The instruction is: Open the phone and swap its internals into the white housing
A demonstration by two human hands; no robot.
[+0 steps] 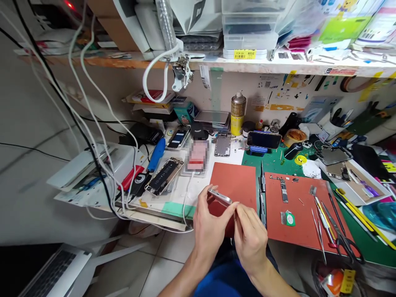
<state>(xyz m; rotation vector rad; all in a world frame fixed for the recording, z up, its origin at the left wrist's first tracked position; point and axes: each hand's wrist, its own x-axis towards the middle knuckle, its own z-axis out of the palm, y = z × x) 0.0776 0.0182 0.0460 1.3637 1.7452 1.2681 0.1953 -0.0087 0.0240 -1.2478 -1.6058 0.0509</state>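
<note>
My left hand (208,227) is wrapped round a slim silver phone (220,197), holding it tilted so that its bottom edge faces me. The phone is above the front of a plain red-brown mat (235,177). At the phone's right corner, my right hand (251,235) has its thumb and fingers pinched together. Whatever that pinch holds, if anything, is hidden by the fingers. Right of my hands, a second red-brown mat (301,231) carries a narrow circuit board (284,190) and a small piece with a green label (290,218).
Tweezers (318,233), a craft knife (324,218) and scissors (348,243) lie at the right. An opened phone (164,176) and white cables (102,144) occupy the left. A spray can (238,113) stands behind, under a loaded shelf (293,68).
</note>
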